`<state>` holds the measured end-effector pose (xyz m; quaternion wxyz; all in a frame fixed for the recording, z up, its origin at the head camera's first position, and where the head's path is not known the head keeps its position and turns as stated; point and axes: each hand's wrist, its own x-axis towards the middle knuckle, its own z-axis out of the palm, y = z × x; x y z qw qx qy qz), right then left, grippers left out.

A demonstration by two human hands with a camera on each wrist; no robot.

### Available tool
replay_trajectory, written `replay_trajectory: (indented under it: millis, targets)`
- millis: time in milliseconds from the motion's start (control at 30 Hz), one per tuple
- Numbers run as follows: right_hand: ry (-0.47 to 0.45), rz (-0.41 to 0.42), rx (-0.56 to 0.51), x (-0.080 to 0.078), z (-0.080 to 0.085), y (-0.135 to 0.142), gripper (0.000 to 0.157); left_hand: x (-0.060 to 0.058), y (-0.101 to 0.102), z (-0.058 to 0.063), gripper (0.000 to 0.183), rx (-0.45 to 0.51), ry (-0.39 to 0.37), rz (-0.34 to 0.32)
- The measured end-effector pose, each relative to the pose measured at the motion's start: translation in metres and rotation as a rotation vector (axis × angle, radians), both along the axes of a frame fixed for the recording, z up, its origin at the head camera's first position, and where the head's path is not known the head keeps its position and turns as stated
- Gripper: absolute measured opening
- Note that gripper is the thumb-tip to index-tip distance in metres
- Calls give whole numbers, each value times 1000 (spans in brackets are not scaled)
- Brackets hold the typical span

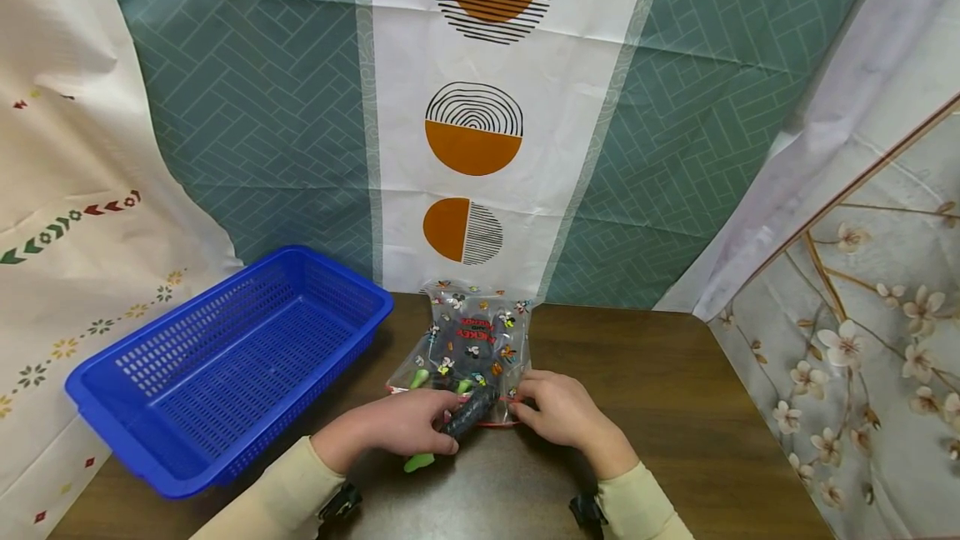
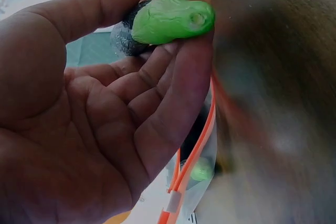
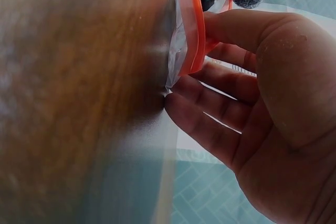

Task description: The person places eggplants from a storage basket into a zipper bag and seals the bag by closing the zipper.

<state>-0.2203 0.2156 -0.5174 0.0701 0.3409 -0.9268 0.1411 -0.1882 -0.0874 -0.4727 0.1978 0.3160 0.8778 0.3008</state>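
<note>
My left hand (image 1: 408, 422) pinches a dark, wrinkled toy eggplant (image 1: 471, 412) between thumb and fingers. Its green cap (image 2: 168, 20) points toward the camera in the left wrist view. The eggplant overlaps the mouth of a clear zip bag (image 1: 517, 307) with cartoon prints, which lies on the table. With thumb and fingers, my right hand (image 1: 561, 408) holds the right corner of the bag's mouth by its orange-red zip strip (image 3: 193, 30). The mouth is parted in the right wrist view. Through the plastic show dark shapes with green ends (image 1: 418, 377).
A blue plastic basket (image 1: 292, 394) with perforated walls stands on the left of the brown wooden table (image 1: 637, 373). Behind the table hangs a green and white patterned cloth (image 1: 307, 107). A flowered cloth (image 1: 885, 407) borders the right side.
</note>
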Motion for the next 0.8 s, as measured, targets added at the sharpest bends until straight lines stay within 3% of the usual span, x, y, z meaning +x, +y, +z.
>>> replay_trajectory:
  millis: [200,433,800]
  targets:
    - [-10,1,-7,0,1,0,30,-1,2,1,80,-19,1,-27]
    - [-13,-2,-5,0,2,0,27,-3,5,-2,21,-26,8,-70]
    - [-15,2,-8,0,-1,1,26,-2,6,-9,24,-53,83,-97]
